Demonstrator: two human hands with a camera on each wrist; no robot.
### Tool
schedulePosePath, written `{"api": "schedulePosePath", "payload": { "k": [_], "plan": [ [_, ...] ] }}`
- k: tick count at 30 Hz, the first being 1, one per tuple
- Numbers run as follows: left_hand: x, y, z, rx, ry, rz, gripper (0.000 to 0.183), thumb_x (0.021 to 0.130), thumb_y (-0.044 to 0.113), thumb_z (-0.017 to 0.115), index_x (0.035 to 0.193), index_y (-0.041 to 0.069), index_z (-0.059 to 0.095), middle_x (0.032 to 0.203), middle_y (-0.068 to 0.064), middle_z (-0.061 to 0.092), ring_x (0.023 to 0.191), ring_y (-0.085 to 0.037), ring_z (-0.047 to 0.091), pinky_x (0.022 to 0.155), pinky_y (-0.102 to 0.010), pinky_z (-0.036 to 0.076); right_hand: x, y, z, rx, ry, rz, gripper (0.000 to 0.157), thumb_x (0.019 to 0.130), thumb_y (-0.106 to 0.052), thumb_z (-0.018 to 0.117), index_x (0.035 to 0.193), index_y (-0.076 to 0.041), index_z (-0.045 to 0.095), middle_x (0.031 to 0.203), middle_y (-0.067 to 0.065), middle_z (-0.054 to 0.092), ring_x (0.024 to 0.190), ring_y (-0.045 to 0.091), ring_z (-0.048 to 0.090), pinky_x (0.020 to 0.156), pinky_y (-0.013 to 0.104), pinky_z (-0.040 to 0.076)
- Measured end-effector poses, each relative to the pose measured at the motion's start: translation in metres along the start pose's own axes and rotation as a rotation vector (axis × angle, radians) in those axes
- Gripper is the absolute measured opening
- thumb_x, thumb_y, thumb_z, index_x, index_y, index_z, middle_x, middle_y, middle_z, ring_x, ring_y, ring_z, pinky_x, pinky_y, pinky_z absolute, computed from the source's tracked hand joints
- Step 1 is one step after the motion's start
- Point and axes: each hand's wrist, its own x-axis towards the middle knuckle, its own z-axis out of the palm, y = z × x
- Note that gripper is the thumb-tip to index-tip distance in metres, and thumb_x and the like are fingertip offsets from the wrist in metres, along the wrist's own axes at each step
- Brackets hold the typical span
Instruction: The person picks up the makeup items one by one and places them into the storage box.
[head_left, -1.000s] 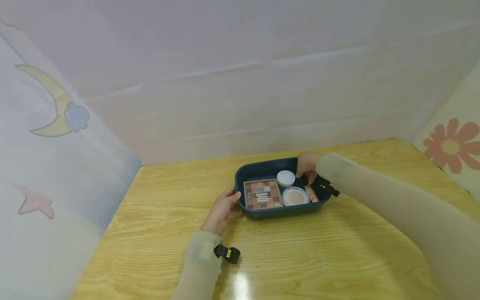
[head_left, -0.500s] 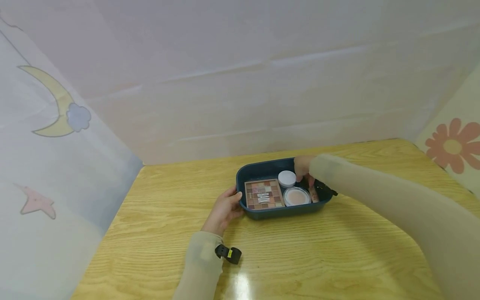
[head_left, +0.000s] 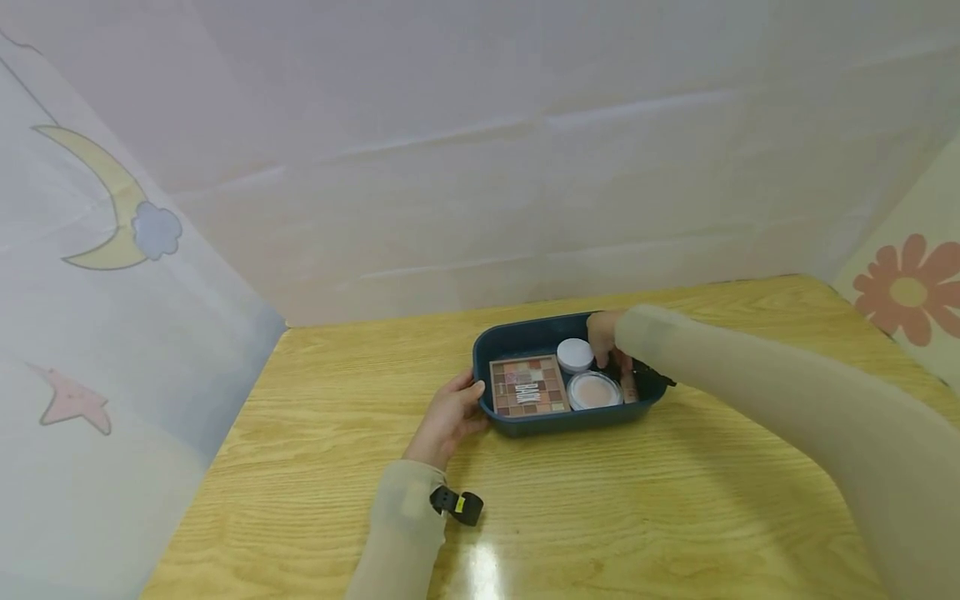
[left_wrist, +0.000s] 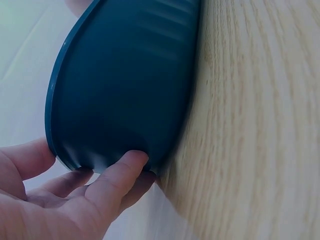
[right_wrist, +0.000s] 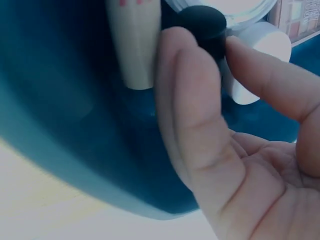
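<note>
My left hand (head_left: 447, 419) grips the left end of a dark blue tray (head_left: 525, 428); in the left wrist view its thumb is at the rim and the fingers lie against the outer wall. Inside the tray's right end, my right hand (head_left: 609, 337) pinches a small black round thing (right_wrist: 204, 29) between thumb and fingers. Its lower part is hidden. Beside those fingers lies a pale tube (right_wrist: 136, 47) with pink marks. A white round jar (head_left: 575, 355), a clear-rimmed round compact (head_left: 594, 392) and an eyeshadow palette (head_left: 528, 387) lie to the left of it.
The tray stands on a wood-grain table (head_left: 585, 517). Behind the table rises a pale wall covering (head_left: 465, 192), with a printed moon on the left side and a flower on the right. A black strap (head_left: 457, 505) is on the left wrist.
My right hand has shifted slightly left within the tray. The pale tube beside the compact has turned and moved a little right. My left hand keeps its hold on the tray.
</note>
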Motion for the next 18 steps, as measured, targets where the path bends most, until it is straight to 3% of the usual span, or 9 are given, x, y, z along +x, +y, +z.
{"api": "schedulePosePath", "payload": {
  "k": [7,10,14,18],
  "plan": [
    [0.000,0.001,0.000,0.008,0.009,-0.004,0.048,0.103,0.009,0.044,0.150,0.000,0.034,0.142,-0.026,0.045,0.126,-0.039,0.049,0.101,-0.057,0.038,0.004,0.002,0.002,-0.022,0.017,-0.004,0.018,0.091,-0.002,0.065,0.096,0.014,0.063,0.070,0.017,0.065,0.061,0.020,0.068,0.066,0.029,0.057],
    [0.000,0.001,0.001,0.004,0.012,-0.001,0.048,0.103,0.009,0.044,0.149,0.000,0.034,0.141,-0.027,0.046,0.125,-0.039,0.049,0.101,-0.057,0.038,0.008,0.003,0.004,-0.002,0.042,0.004,0.014,0.092,0.000,0.063,0.088,0.013,0.063,0.066,0.016,0.065,0.053,0.018,0.065,0.060,0.026,0.056],
    [0.001,0.000,0.002,0.002,0.018,-0.001,0.049,0.103,0.008,0.045,0.149,-0.001,0.034,0.141,-0.026,0.046,0.124,-0.039,0.050,0.100,-0.057,0.038,0.011,0.004,0.006,0.028,0.059,0.012,0.023,0.094,0.003,0.057,0.074,0.011,0.064,0.063,0.016,0.065,0.048,0.017,0.065,0.052,0.023,0.054],
    [0.001,0.000,0.003,0.005,0.024,-0.009,0.049,0.103,0.009,0.046,0.149,0.000,0.035,0.141,-0.026,0.047,0.124,-0.038,0.051,0.100,-0.056,0.040,0.008,0.004,0.005,0.048,0.057,0.027,0.028,0.095,0.002,0.055,0.069,0.009,0.063,0.063,0.016,0.065,0.050,0.018,0.065,0.051,0.023,0.053]
  ]
}}
